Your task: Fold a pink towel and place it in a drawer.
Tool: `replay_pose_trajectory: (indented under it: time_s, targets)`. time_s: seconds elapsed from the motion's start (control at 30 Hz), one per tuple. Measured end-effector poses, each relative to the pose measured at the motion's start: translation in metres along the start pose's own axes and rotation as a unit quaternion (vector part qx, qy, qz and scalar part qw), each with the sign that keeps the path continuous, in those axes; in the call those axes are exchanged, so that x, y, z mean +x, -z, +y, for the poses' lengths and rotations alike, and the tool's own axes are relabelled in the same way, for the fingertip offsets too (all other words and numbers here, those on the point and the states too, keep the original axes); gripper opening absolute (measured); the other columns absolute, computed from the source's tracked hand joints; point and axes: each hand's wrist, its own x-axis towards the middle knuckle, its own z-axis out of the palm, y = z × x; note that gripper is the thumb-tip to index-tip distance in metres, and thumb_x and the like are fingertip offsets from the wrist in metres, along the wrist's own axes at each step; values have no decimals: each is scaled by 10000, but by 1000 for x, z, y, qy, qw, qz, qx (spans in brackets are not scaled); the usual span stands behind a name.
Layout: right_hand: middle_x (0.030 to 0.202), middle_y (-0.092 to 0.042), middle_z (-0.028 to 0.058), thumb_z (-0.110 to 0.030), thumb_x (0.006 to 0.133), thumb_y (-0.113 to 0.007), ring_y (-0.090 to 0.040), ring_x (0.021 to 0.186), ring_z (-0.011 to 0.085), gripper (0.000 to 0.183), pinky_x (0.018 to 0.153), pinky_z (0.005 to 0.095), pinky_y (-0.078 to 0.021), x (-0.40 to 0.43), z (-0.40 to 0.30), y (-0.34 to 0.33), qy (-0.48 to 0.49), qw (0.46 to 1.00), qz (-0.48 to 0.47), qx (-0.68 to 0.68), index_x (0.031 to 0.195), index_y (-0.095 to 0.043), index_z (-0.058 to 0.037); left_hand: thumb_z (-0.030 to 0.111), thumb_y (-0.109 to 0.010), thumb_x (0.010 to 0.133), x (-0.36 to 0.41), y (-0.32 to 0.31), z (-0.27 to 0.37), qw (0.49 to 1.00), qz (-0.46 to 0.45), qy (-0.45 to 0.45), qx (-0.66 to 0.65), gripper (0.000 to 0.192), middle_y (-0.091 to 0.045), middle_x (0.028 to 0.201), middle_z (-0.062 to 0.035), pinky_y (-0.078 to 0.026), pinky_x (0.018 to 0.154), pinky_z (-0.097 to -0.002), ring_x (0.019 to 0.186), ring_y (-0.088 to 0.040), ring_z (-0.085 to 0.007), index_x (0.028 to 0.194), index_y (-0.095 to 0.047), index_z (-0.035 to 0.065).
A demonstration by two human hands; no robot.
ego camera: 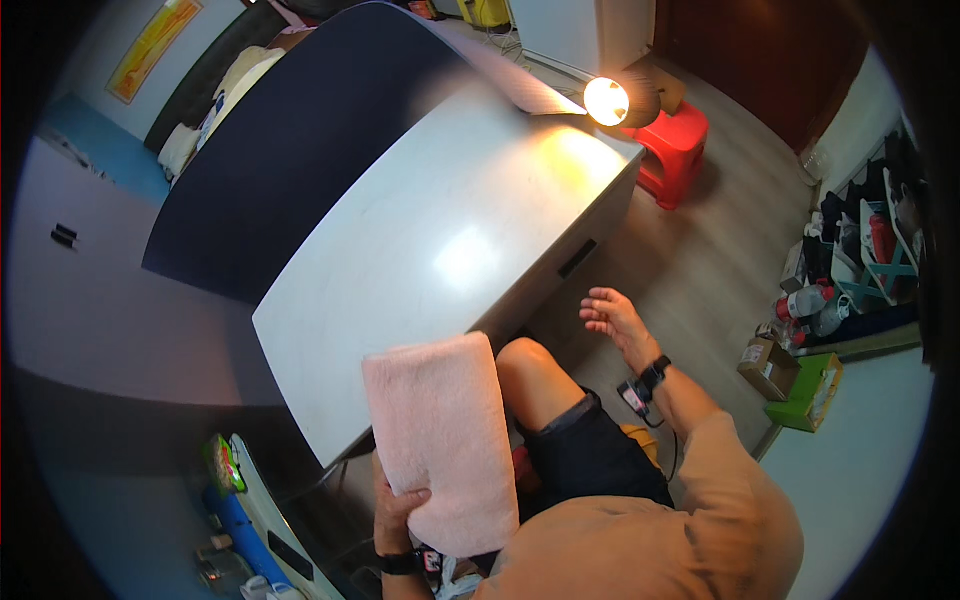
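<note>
A folded pink fleecy towel [442, 442] lies partly over the near edge of a white tabletop [360, 300] and partly over the person's lap. My left hand [397, 502] grips its lower left side, the thumb on top and the fingers hidden beneath. My right hand [611, 315] is raised over the floor to the right of the table, holding nothing, its fingers slightly curled and apart. Each wrist wears a black strap with a small device.
A dark panel [300, 150] stands along the table's far side. A lit lamp [606, 101] is at the far right corner, beside a red plastic stool [675, 150]. Bottles [802, 304], a cardboard box [768, 367] and a green box [806, 394] sit by the right wall.
</note>
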Motion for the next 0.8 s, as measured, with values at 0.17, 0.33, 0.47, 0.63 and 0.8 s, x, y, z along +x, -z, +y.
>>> replay_pose_trajectory:
  time_s: [0.17,0.33,0.47,0.63,0.8]
  targets:
    - [1192,-626,157,-142,954,-658,-677,958,263,444,733,379,-590,101,10,7,9,989,145,-30,1336,-517,35,232,-764,584,-3,-1,15,997,42,60,2,895,-673,1233,-206,-541,933,-415,1061,-687,-336,1377,-517,-99]
    - [1077,-671,174,-101,935,-577,-681,905,281,309,685,393,-573,151,27,-5,27,969,241,-42,1200,-627,50,231,-717,609,-9,-2,32,993,100,63,-19,904,-661,1236,-225,-553,937,-428,1045,-689,-361,1412,-470,-102]
    - [1033,-684,183,-68,906,-537,-673,901,286,308,695,408,-556,168,54,19,54,957,264,-108,1145,-649,90,188,-724,617,-14,-5,31,990,123,48,-55,918,-652,1257,-229,-564,933,-455,1057,-687,-383,1444,-439,-91]
    - [1138,-661,132,-50,928,-436,-648,939,284,408,720,453,-545,174,80,54,75,934,308,-166,1305,-591,-23,183,-758,620,-19,14,18,991,111,15,-76,942,-642,1287,-235,-572,934,-469,1076,-684,-393,1460,-423,-84]
    - [1201,-646,207,-72,907,-532,-654,1000,315,468,799,447,-546,138,81,89,45,945,282,-161,1348,-521,85,220,-775,638,-19,37,7,995,53,-63,-49,940,-639,1303,-230,-572,931,-460,1102,-679,-382,1460,-433,-80]
